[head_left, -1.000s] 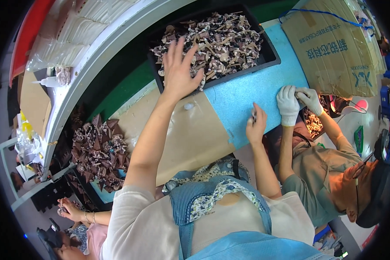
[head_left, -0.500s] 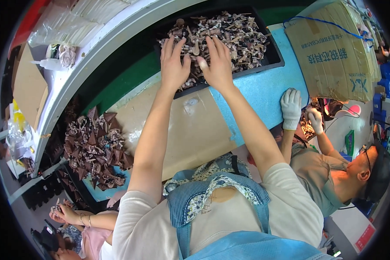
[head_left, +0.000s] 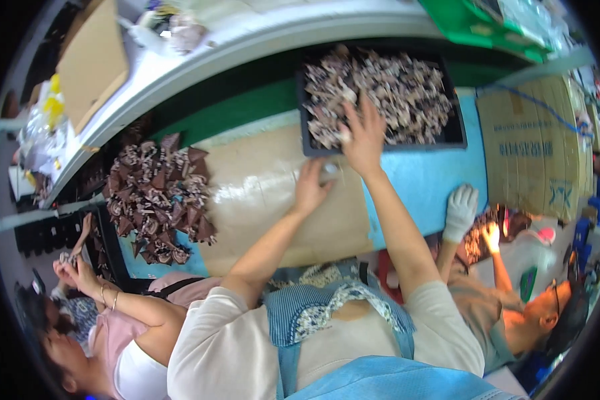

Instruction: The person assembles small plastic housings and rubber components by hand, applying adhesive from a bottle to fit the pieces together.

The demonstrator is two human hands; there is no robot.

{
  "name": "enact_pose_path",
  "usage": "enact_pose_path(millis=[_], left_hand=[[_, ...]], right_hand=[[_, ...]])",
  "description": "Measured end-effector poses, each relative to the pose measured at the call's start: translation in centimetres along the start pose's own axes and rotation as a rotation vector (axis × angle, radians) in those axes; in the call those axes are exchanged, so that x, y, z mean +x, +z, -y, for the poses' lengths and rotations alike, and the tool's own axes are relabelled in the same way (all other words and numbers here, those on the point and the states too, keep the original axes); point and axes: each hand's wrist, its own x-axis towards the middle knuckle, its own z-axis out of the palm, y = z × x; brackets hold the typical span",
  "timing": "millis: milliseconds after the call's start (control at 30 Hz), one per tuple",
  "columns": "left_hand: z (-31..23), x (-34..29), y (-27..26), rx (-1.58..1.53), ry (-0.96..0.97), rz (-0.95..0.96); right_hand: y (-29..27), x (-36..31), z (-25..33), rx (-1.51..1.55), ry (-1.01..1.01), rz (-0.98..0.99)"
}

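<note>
A black tray [head_left: 384, 148] stands at the far side of the bench, heaped with small brown, white and dark figure-like pieces [head_left: 407, 93]. My right hand [head_left: 364, 139] reaches over the tray's near left part, its fingers spread and touching the heap; nothing is visibly gripped. Just outside the tray's near left corner, my left hand [head_left: 311, 189] hovers over or rests on the brown sheet [head_left: 267, 200] covering the bench. Its fingers are loosely stretched and apart, with nothing seen in them. Motion blurs the small pieces, so their exact kind is hard to make out.
On the left lies a pile of brown pointed pieces [head_left: 160, 200]. A cardboard box [head_left: 527, 147] stands at the right, beside a co-worker's white-gloved hand [head_left: 461, 212] on the blue bench surface [head_left: 413, 193]. Another person's hands [head_left: 77, 273] are at the lower left. A white shelf edge [head_left: 260, 50] runs along the back.
My left hand has left the heap and come down onto or over the brown sheet. My right hand stays at the tray, fingers now more spread. The whole view has shifted.
</note>
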Motion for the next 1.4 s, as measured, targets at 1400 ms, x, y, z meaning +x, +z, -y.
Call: enact_pose_path(millis=[1400], left_hand=[[-5.4,17.9,-29.6,0.314,-0.043,-0.995]], right_hand=[[-5.4,2.6,11.1,0.463,-0.059,-0.311]])
